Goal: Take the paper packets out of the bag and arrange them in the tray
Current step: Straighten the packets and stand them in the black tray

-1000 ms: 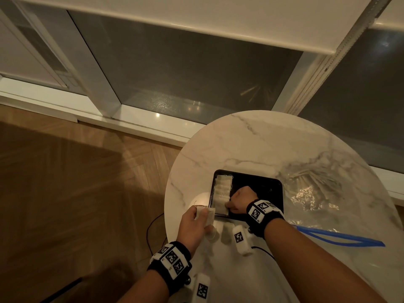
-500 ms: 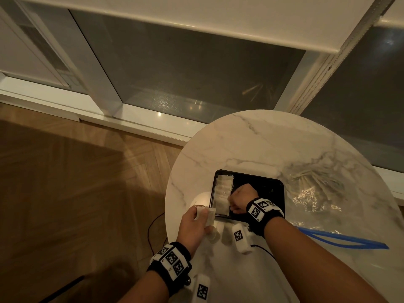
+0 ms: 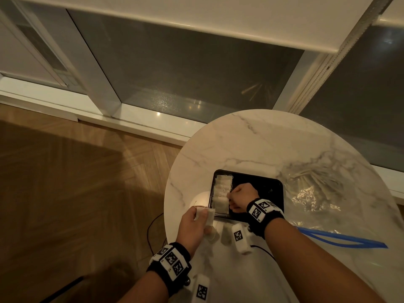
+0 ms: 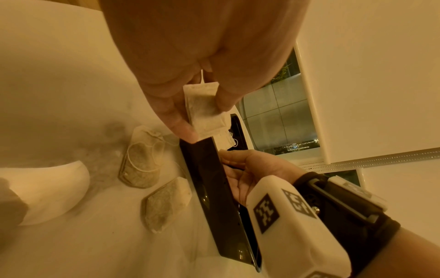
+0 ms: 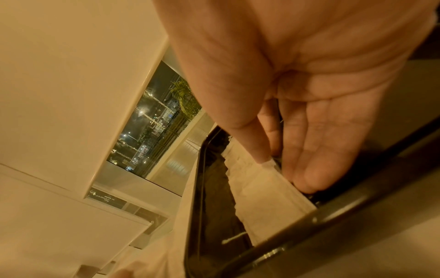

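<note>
Left hand (image 3: 195, 224) pinched a packet (image 4: 204, 111); right hand (image 3: 240, 199) pinched one in the tray (image 3: 258, 181)'s left row (image 3: 223, 194). Nudge risked scattering it.

Left wristband (image 3: 170, 261): black fabric cuff, white blocks on top printed with black square-code markers; small round metal stud at its near edge.
Left wrist camera (image 3: 201, 289): white housing, one black code marker, slung under the wrist.
Right wristband (image 3: 264, 212): same black cuff, white marker blocks, small screw beside a grey clip.
Right wrist camera (image 3: 240, 238): white housing, one marker, thin black cable (image 3: 263, 250) trailing.
Forearms bare, no sleeves.
</note>
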`<control>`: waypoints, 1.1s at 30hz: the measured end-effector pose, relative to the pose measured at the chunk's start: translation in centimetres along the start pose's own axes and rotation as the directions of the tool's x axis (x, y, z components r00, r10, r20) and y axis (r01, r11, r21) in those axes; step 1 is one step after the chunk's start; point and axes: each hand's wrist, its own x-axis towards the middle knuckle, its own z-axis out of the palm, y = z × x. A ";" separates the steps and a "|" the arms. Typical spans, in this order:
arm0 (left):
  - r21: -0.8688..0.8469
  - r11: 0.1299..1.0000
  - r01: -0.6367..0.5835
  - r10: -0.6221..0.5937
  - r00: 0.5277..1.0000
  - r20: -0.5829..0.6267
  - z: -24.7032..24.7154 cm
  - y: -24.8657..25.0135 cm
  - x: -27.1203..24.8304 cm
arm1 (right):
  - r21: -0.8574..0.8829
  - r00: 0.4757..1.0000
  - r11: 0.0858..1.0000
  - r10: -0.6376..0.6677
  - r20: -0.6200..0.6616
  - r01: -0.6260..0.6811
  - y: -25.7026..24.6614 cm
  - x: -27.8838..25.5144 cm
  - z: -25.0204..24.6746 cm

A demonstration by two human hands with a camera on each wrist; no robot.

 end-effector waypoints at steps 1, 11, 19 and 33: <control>-0.002 1.000 0.001 -0.001 1.000 -0.002 0.0 0.0 0.0 | -0.010 1.000 1.000 0.000 0.005 0.000 0.0 -0.1 0.0; -0.009 1.000 0.004 -0.004 1.000 -0.010 0.0 0.2 -0.1 | -0.084 0.999 0.996 -0.026 0.021 0.027 0.4 0.2 0.2; 0.005 1.000 -0.021 0.021 1.000 0.007 0.1 0.4 -0.1 | -0.041 0.997 0.998 -0.039 0.065 0.041 0.7 0.1 0.0; -0.028 0.981 -0.190 0.190 0.982 -0.006 -1.0 2.4 -1.2 | 0.246 0.947 0.917 -0.322 -0.011 0.315 1.7 -5.4 -3.2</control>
